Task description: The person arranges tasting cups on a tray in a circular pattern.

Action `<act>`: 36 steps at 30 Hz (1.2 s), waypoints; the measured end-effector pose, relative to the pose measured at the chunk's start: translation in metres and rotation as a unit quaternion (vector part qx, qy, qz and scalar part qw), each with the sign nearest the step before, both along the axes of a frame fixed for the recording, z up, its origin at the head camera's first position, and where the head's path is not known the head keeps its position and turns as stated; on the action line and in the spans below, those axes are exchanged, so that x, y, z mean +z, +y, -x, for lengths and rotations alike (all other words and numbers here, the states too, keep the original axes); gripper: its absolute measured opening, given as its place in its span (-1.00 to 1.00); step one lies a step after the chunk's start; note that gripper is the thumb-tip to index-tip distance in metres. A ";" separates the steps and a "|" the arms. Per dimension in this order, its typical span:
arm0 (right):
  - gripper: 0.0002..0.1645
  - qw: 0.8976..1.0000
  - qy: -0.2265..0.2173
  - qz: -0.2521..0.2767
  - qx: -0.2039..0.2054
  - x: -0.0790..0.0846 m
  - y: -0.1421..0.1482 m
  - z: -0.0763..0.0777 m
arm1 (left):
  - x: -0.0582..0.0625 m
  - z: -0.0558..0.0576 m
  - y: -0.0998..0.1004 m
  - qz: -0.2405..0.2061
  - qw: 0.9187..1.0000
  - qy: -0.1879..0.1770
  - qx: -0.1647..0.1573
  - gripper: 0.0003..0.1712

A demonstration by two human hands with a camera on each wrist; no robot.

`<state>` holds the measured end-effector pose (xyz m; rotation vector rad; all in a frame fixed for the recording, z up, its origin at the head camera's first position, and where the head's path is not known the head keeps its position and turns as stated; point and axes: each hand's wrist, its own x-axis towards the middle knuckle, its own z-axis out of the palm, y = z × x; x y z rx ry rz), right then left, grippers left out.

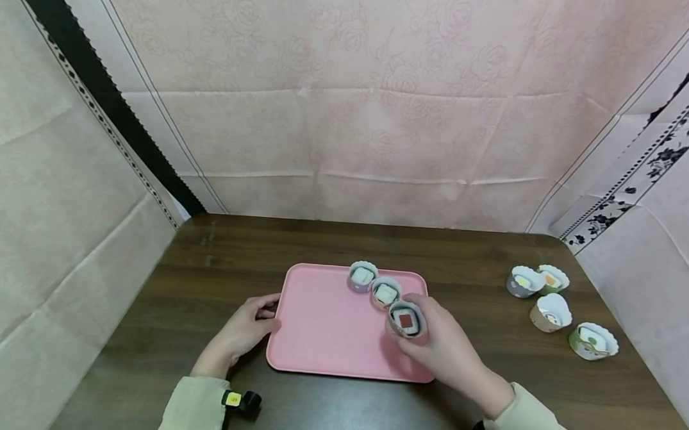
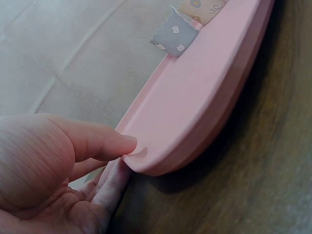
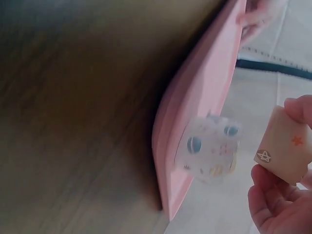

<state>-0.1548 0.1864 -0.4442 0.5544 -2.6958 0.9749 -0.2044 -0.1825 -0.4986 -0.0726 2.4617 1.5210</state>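
Right wrist view alone shows stars (image 3: 297,141) on cup (image 3: 282,144) right hand (image 1: 442,338) grips; left hand (image 1: 246,329) pinches tray (image 1: 328,330).

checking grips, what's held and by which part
Left hand pinches the pink rectangular tray by its left edge; right hand grips a round beige cup by its sides.

A creased pink cloth (image 1: 348,132) with faint roses rises beyond the brown wooden worktop (image 1: 452,252). A pale sheet (image 1: 60,241) lines the left side, a flower-bordered sheet (image 1: 659,280) the right; a dark strip (image 1: 133,129) slants far left.
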 end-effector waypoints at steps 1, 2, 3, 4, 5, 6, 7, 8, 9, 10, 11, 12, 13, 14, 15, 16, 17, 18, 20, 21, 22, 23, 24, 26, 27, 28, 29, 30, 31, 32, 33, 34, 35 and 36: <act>-0.23 1.000 -0.001 -0.002 0.002 0.000 -0.002 -0.001 | 0.000 0.000 0.000 0.000 1.000 0.000 0.001 -0.39; -0.23 1.000 -0.002 -0.005 0.005 -0.001 -0.005 -0.003 | 0.000 0.000 0.000 0.000 1.000 0.000 0.001 -0.39; -0.23 1.000 -0.005 -0.007 0.006 -0.002 -0.007 -0.004 | 0.000 0.000 0.000 0.000 1.000 0.000 0.000 -0.39; -0.23 1.000 -0.008 -0.011 0.006 -0.003 -0.008 -0.006 | 0.001 -0.001 0.000 -0.001 1.000 0.000 0.000 -0.39; -0.22 1.000 -0.010 -0.014 0.005 -0.005 -0.010 -0.007 | 0.001 -0.001 0.000 -0.001 1.000 0.001 -0.002 -0.39; -0.21 1.000 -0.013 -0.018 0.003 -0.006 -0.011 -0.009 | 0.001 -0.001 0.000 -0.001 1.000 0.000 -0.001 -0.39; -0.21 1.000 -0.015 -0.020 0.002 -0.008 -0.013 -0.010 | 0.001 -0.001 0.000 -0.001 1.000 0.001 -0.003 -0.39; -0.21 1.000 -0.016 -0.021 0.000 -0.009 -0.014 -0.011 | 0.002 -0.001 0.000 -0.002 1.000 0.001 -0.003 -0.39; -0.22 1.000 -0.015 -0.022 0.000 -0.010 -0.015 -0.012 | 0.002 -0.001 0.000 -0.002 1.000 0.001 -0.003 -0.39; -0.23 1.000 -0.008 -0.023 0.000 -0.012 -0.015 -0.013 | 0.002 -0.001 0.000 -0.002 1.000 0.001 -0.002 -0.39; -0.25 1.000 0.002 -0.024 0.002 -0.014 -0.016 -0.014 | 0.002 -0.001 0.000 -0.001 1.000 0.002 -0.004 -0.39; -0.27 1.000 0.008 -0.027 0.002 -0.017 -0.017 -0.015 | 0.002 -0.001 0.000 -0.001 1.000 0.002 -0.003 -0.39; -0.28 0.999 0.016 -0.029 0.001 -0.019 -0.017 -0.016 | 0.002 -0.001 0.000 -0.002 1.000 0.002 -0.002 -0.39; -0.30 0.999 0.023 -0.033 0.000 -0.021 -0.017 -0.017 | 0.002 -0.001 0.001 -0.002 1.000 0.001 -0.001 -0.39; -0.31 0.999 0.029 -0.036 -0.001 -0.023 -0.018 -0.018 | 0.002 -0.001 0.001 -0.002 1.000 0.001 -0.002 -0.39; -0.32 0.999 0.035 -0.039 -0.002 -0.025 -0.018 -0.019 | 0.002 -0.001 0.001 -0.002 1.000 0.002 -0.003 -0.39; -0.33 0.998 0.037 -0.042 -0.004 -0.027 -0.018 -0.019 | 0.002 -0.001 0.001 -0.002 1.000 0.003 -0.003 -0.39; -0.33 0.998 0.038 -0.046 -0.006 -0.029 -0.019 -0.020 | 0.002 -0.001 0.001 -0.002 1.000 0.002 -0.002 -0.39; -0.34 0.998 0.044 -0.053 -0.009 -0.031 -0.019 -0.021 | 0.003 -0.002 0.001 -0.002 1.000 0.003 -0.003 -0.39; -0.34 0.997 0.046 -0.057 -0.009 -0.032 -0.019 -0.021 | 0.003 -0.002 0.001 -0.001 1.000 0.004 -0.004 -0.39; -0.34 0.997 0.047 -0.062 -0.010 -0.032 -0.019 -0.021 | 0.002 -0.002 0.001 -0.001 1.000 0.004 -0.002 -0.39; -0.35 0.997 0.049 -0.067 -0.009 -0.032 -0.019 -0.022 | 0.002 -0.002 0.001 -0.001 1.000 0.004 -0.002 -0.39; -0.33 0.996 0.048 -0.071 -0.009 -0.033 -0.019 -0.022 | 0.002 -0.002 0.001 0.000 1.000 0.005 -0.002 -0.39; -0.31 0.996 0.045 -0.082 -0.007 -0.033 -0.019 -0.023 | 0.001 -0.002 0.000 0.000 1.000 0.005 -0.001 -0.39; -0.29 0.995 0.040 -0.086 -0.006 -0.033 -0.019 -0.023 | 0.000 -0.002 0.000 0.000 1.000 0.005 -0.002 -0.39; -0.28 0.995 0.036 -0.091 -0.006 -0.033 -0.019 -0.024 | 0.000 -0.002 0.000 -0.001 1.000 0.005 -0.002 -0.39; -0.27 0.995 0.031 -0.095 -0.006 -0.033 -0.019 -0.024 | 0.000 -0.002 0.000 -0.001 1.000 0.004 -0.002 -0.39; -0.26 0.995 0.027 -0.099 -0.007 -0.033 -0.019 -0.024 | 0.000 -0.002 0.000 -0.001 1.000 0.003 -0.002 -0.38; -0.26 0.995 0.023 -0.102 -0.009 -0.033 -0.019 -0.024 | 0.000 -0.002 0.000 -0.001 1.000 0.003 -0.002 -0.38; -0.26 0.994 0.020 -0.103 -0.010 -0.033 -0.019 -0.025 | 0.001 -0.002 0.000 -0.001 1.000 0.003 -0.003 -0.38; -0.27 0.994 0.018 -0.104 -0.011 -0.033 -0.019 -0.025 | 0.001 -0.002 0.001 -0.001 1.000 0.003 -0.003 -0.38; -0.28 0.994 0.017 -0.105 -0.012 -0.033 -0.019 -0.024 | 0.001 -0.002 0.001 0.000 1.000 0.003 -0.002 -0.38; -0.27 0.994 0.016 -0.106 -0.013 -0.033 -0.019 -0.024 | 0.002 -0.002 0.001 0.000 1.000 0.003 -0.002 -0.39; -0.27 0.994 0.015 -0.107 -0.014 -0.033 -0.019 -0.024 | 0.002 -0.002 0.001 0.001 1.000 0.004 -0.003 -0.39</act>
